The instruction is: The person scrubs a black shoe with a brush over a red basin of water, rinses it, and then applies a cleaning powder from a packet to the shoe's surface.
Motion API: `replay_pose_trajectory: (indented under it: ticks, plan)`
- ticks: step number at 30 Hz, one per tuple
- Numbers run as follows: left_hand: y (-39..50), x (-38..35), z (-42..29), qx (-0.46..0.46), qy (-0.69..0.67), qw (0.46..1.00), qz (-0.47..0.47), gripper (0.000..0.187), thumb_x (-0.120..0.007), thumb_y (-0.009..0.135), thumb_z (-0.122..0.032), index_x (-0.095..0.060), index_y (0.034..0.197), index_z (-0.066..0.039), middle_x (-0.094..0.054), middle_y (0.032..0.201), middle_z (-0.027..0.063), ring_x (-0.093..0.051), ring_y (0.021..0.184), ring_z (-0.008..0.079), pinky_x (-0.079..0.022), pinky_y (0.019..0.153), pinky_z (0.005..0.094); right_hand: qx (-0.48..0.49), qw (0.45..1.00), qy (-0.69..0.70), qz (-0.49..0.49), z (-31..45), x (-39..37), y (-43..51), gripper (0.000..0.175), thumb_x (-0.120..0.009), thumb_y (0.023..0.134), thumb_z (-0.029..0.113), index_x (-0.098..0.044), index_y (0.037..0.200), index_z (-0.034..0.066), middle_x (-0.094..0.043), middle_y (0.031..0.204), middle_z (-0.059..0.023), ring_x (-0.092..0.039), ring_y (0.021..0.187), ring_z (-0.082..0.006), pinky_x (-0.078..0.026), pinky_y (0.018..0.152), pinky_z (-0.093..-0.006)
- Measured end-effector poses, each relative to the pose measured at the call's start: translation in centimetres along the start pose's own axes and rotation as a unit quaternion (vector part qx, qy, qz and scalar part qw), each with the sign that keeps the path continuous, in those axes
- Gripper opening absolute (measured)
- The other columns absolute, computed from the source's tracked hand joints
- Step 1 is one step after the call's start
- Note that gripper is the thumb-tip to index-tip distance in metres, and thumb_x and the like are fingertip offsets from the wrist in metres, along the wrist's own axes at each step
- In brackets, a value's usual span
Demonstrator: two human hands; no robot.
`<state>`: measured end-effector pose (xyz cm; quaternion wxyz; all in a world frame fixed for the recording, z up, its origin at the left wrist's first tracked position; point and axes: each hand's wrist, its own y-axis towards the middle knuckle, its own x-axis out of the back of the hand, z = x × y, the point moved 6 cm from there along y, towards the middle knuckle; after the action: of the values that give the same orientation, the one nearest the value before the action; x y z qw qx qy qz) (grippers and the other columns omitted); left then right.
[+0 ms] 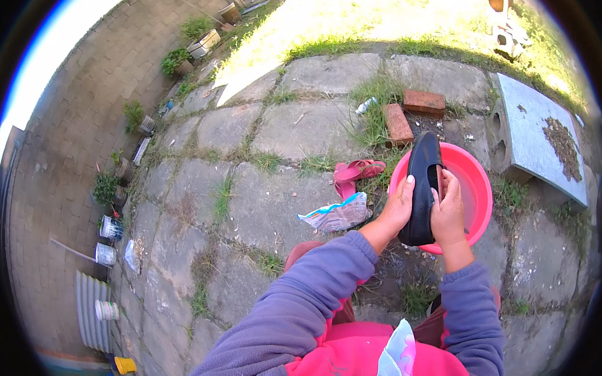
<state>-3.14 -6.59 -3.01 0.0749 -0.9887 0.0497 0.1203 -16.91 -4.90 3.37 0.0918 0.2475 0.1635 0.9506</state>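
Observation:
A black slip-on shoe (420, 192) is held between both hands, toe pointing away from me, over the left part of a pink plastic basin (485, 194). My left hand (399, 204) grips the shoe's left side, thumb along its upper. On the other side my right hand (448, 210) holds the rim of the opening, some fingers at the inside of the shoe. Liquid seems to lie in the basin, though the hands and shoe hide part of it. Left of the basin, a crumpled plastic packet (337, 213) and a pair of pink sandals (355, 174) lie on the paving.
Two red bricks (424, 102) lie beyond the basin. At the right, a grey slab (541, 132) rests on a hollow concrete block (501, 140), with a dark crumbly heap on it. Potted plants and buckets (105, 254) line the block wall at left. Grass grows between paving slabs.

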Motion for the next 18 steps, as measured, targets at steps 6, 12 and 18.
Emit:
replay_pose_trajectory:
  ticks: [6, 12, 18]
  plan:
    - [0.5, 3.9, -3.4, -0.027, -0.009, 0.997, -0.074, 0.064, -0.034, 0.108, -0.053, -0.046, 0.143, -0.001, -0.058, 0.134, 0.014, -0.054, 0.121, 0.0215, -0.039, 0.108, 0.0331, 0.04, 0.993, 0.047, 0.104, 3.7, -1.0, -2.1, 0.049, -0.061, 0.089, 0.004, -0.052, 0.138, 0.0024, -0.065, 0.115, -0.0213, -0.066, 0.106, -0.0361, -0.051, 0.093, -0.0398]
    - [-2.0, -1.1, -0.8, -0.03, 0.055, 0.998, -0.01, 0.065, -0.03, 0.109, -0.049, -0.039, 0.149, 0.001, -0.05, 0.146, 0.0147, -0.045, 0.135, 0.0218, -0.032, 0.115, 0.0316, 0.0, 0.996, -0.078, 0.05, -1.2, -0.3, 0.9, 0.052, -0.06, 0.094, 0.012, -0.05, 0.145, 0.0093, -0.063, 0.126, -0.0241, -0.063, 0.114, -0.0405, -0.051, 0.095, -0.0434]
    - [1.2, 4.9, -2.7, -0.042, 0.032, 0.992, -0.116, 0.062, -0.032, 0.108, -0.053, -0.05, 0.137, -0.001, -0.062, 0.125, 0.0099, -0.058, 0.112, 0.0174, -0.044, 0.103, 0.0311, 0.028, 0.978, 0.011, 0.206, 4.1, -1.0, -2.1, 0.056, -0.056, 0.092, 0.008, -0.046, 0.147, 0.0046, -0.062, 0.131, -0.0262, -0.06, 0.125, -0.0367, -0.046, 0.104, -0.0394]
